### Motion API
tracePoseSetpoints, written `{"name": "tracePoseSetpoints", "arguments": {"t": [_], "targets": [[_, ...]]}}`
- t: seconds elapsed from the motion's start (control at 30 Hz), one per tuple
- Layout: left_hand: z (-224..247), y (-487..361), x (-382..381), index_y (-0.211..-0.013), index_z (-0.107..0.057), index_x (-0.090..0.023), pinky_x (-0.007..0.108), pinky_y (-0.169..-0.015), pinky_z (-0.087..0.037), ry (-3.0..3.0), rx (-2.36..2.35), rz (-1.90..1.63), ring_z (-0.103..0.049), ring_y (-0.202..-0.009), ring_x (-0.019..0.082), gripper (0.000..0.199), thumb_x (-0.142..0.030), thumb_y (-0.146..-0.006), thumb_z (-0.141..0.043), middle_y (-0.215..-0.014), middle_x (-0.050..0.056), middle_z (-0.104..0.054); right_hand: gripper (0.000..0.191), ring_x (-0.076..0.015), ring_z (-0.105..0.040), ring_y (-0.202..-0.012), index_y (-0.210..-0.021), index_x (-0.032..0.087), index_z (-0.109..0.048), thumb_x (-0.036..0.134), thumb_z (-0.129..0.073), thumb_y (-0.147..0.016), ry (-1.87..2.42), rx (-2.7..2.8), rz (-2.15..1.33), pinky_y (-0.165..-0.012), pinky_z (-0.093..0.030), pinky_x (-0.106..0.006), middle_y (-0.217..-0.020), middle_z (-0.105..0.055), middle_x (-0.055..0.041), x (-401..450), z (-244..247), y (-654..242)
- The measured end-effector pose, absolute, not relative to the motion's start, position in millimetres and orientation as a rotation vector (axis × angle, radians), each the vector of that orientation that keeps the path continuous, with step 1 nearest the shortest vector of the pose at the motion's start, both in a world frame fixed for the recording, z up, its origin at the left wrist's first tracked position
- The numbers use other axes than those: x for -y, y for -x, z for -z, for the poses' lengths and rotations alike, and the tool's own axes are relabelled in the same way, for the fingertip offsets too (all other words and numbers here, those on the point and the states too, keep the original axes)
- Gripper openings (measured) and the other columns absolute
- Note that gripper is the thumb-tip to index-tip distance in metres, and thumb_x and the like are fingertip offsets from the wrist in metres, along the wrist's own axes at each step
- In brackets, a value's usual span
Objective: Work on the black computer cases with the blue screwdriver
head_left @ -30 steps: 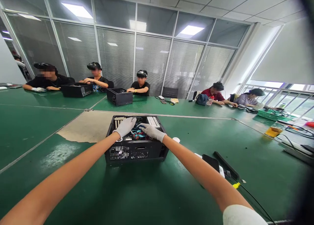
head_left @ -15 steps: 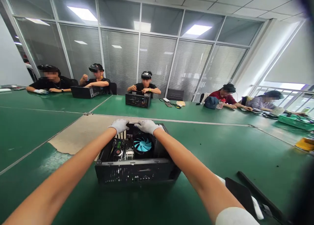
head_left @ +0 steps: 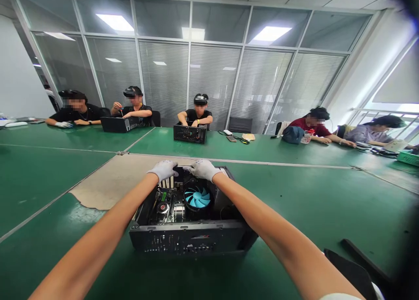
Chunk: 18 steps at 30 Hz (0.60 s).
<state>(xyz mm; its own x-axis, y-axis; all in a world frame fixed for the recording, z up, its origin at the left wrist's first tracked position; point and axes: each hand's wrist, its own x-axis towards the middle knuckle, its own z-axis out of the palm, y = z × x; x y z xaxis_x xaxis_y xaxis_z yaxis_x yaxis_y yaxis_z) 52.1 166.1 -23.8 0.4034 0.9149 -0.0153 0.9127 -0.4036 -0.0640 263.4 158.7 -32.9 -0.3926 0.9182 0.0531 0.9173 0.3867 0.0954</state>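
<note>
An open black computer case lies on the green table in front of me, its open side up. Inside show a fan with light-blue blades and a graphics card or board with a small round fan. My left hand, in a white-grey glove, is closed at the far rim of the case. My right hand, gloved alike, bends its fingers over the same rim just to the right. The two sets of fingertips nearly meet, and whatever small part may lie beneath them is hidden.
A brown sheet lies left of the case. At lower right are a black panel and a long dark strip. Across the table, several people sit working, with another case opposite me and one further left.
The view has turned slightly left, so the scene sits further right. Both hands stay at the far rim of the case. Across the table, a person's hand has lowered a screwdriver toward a case.
</note>
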Motion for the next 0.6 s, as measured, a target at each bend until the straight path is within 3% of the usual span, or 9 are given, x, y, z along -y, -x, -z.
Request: {"name": "tracePoseSetpoints", "arguments": {"t": [0.17, 0.37, 0.6], "targets": [[24.0, -53.2, -169.3, -0.123, -0.066, -0.024, 0.038, -0.092, -0.054, 2.614, 1.685, -0.065, -0.069, -0.112, 0.030, 0.041, -0.050, -0.093, -0.054, -0.123, 0.013, -0.074, 0.075, -0.0267, -0.067, -0.120, -0.123, 0.020, -0.076, 0.069, -0.022, -0.104, -1.734, -2.624, -0.111, -0.097, -0.047, -0.032, -0.125, -0.073, -0.0151, -164.9, 35.9, -263.9], [27.1, -58.5, -173.7, -0.123, -0.067, -0.026, 0.039, -0.091, -0.054, 2.559, 1.789, -0.084, -0.070, -0.110, 0.030, 0.038, -0.044, -0.097, -0.046, -0.122, 0.013, -0.074, 0.089, -0.0322, -0.067, -0.119, -0.120, 0.014, -0.077, 0.078, -0.019, -0.099, -1.841, -2.604, -0.107, -0.097, -0.049, -0.037, -0.121, -0.074, -0.0208, -166.4, 36.6, -261.5], [24.0, -52.9, -171.4, -0.118, -0.069, -0.025, 0.039, -0.094, -0.052, 2.639, 1.744, 0.005, -0.068, -0.113, 0.032, 0.039, -0.046, -0.095, -0.047, -0.122, 0.014, -0.074, 0.084, -0.0326, -0.070, -0.114, -0.114, 0.014, -0.079, 0.071, -0.019, -0.102, -1.730, -2.681, -0.214, -0.093, -0.051, -0.039, -0.118, -0.075, -0.0193, -160.5, 36.9, -258.6]]}}
